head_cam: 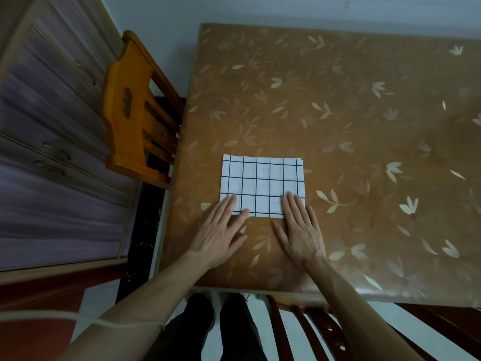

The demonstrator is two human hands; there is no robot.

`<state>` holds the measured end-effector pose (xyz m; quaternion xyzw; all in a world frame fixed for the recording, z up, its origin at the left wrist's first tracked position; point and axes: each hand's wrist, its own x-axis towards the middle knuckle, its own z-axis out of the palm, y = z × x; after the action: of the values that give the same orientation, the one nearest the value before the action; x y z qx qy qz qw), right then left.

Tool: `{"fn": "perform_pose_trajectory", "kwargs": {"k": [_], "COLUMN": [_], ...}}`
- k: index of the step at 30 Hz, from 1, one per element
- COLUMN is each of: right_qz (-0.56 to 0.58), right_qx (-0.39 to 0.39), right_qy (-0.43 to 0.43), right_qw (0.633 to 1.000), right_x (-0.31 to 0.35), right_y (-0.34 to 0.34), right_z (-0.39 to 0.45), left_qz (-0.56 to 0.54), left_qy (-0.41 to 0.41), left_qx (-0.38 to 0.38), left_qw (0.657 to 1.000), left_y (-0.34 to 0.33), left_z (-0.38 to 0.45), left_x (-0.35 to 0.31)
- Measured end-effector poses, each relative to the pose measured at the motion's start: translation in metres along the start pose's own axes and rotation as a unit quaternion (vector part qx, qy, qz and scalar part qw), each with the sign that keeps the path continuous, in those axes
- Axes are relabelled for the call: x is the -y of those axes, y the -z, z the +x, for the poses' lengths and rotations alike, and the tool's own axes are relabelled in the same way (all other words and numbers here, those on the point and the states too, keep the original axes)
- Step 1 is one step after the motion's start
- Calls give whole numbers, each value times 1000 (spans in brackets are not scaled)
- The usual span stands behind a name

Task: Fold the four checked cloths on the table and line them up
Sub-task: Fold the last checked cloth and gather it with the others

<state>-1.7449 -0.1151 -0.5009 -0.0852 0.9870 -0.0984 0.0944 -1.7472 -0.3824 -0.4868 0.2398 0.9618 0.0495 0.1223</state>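
Folded checked cloth [262,187] lies flat on counter [338,113], near its front-left part. Left hand [221,230] and right hand [299,230] both flat, fingers [229,204] straight (released, gripping nothing), tips resting on cloth's near edge, one at each near corner. Palms on counter. Wooden chair [135,110] at left.
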Motion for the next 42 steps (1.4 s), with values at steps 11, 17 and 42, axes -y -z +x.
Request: {"fn": "perform_pose_trajectory", "kwargs": {"k": [11, 17, 42], "right_qz": [-19, -15, 62], "right_qx": [23, 45, -18], "right_qy": [177, 172, -68], "right_qw": [984, 984, 996], "right_x": [27, 27, -12], "right_y": [-1, -1, 44], "right_z": [0, 0, 73], "left_qz": [-4, 5, 56], "left_qy": [-8, -15, -5], "left_qx": [-16, -12, -76], "left_qw": [1000, 1000, 996], "left_y": [-5, -4, 16], "left_z": [5, 4, 25], "left_x": [-6, -5, 28]}}
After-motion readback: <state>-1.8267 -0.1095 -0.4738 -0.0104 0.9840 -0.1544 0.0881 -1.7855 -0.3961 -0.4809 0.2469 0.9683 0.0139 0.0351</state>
